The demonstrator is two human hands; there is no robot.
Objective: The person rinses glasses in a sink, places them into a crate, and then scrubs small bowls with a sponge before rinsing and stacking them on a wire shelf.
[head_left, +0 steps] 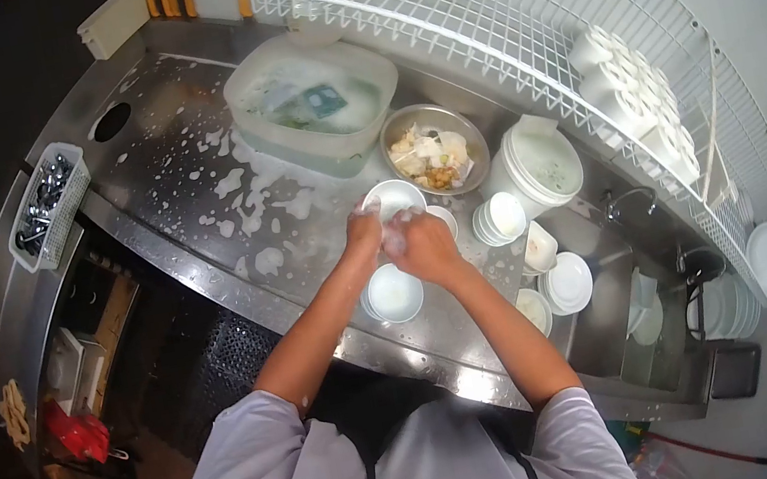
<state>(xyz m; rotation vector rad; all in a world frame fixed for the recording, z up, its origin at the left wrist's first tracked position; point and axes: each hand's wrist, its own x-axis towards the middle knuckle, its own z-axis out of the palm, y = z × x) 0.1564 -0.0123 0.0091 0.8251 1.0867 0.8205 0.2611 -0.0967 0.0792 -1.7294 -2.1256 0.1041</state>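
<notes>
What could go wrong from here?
Slip: the white bowl at the left grip may slide away; foam coats the right grip's fingers.
Knock: the bowls between the forearms sit near the counter's front edge; an arm could bump them.
Spill: the metal bowl of scraps is close enough to get jostled.

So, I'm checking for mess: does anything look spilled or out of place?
Yes: white suds lie splattered across the steel counter beside the plastic tub. Slightly odd, since foam likely belongs inside it.
</notes>
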